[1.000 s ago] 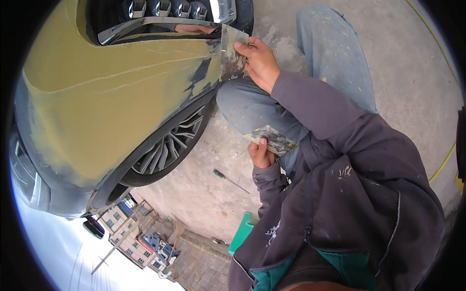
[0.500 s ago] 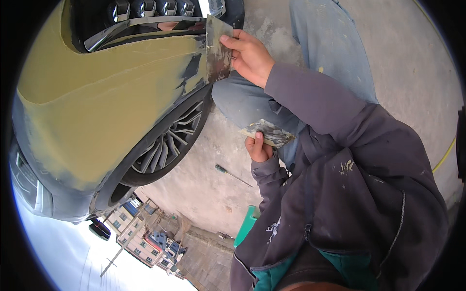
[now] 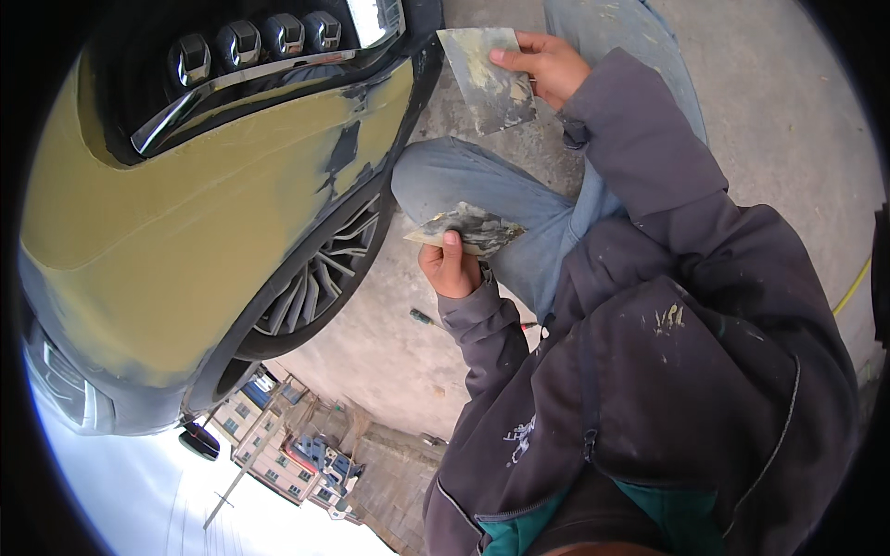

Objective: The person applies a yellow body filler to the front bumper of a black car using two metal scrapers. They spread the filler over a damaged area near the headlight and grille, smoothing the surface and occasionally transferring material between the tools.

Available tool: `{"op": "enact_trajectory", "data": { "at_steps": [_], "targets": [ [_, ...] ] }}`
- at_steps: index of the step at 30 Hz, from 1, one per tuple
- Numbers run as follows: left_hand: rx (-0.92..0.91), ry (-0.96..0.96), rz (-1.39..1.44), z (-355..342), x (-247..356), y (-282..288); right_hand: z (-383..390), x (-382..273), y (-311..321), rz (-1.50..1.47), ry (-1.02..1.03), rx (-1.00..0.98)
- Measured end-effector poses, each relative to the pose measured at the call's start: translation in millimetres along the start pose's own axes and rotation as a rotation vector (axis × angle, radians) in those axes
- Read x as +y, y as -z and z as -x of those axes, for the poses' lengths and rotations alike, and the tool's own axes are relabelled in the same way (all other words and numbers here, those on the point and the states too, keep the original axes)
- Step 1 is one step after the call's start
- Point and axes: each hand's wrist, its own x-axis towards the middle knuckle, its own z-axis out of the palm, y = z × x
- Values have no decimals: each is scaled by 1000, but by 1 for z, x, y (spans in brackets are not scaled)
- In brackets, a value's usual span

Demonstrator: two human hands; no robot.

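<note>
My right hand is closed on a thin rectangular putty spreader, pinched at its right edge with the thumb on top. Yellowish putty smears its face. It stands a little off the car's bumper edge. Lower and nearer to me, my left hand grips a second flat putty spreader, caked with dark and yellowish filler, beside my bent knee. To the left is the car's bumper and fender panel, spread over with dull yellow putty. Dark bare patches show near its right end, above the wheel arch.
The wheel lies beneath the panel. A screwdriver rests on the concrete ground, partly behind my left sleeve. Chrome-trimmed lamps are at the top left. A yellow hose or cable runs at the far right.
My right hand has drawn its spreader off the bumper's end, to the right. The left hand with the other spreader has come up and leftward, towards the car.
</note>
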Motion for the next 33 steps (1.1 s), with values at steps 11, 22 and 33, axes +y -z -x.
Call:
{"op": "enact_trajectory", "data": {
  "at_steps": [11, 22, 33],
  "targets": [
    [53, 228, 42, 26, -18, 12, -16, -21, -22, 777, 353, 78],
    [81, 291, 4, 32, -27, 13, 11, 11, -83, 1329, 1123, 107],
    [57, 293, 48, 31, -28, 17, -5, 11, -73, 1454, 1074, 196]
  ]
}}
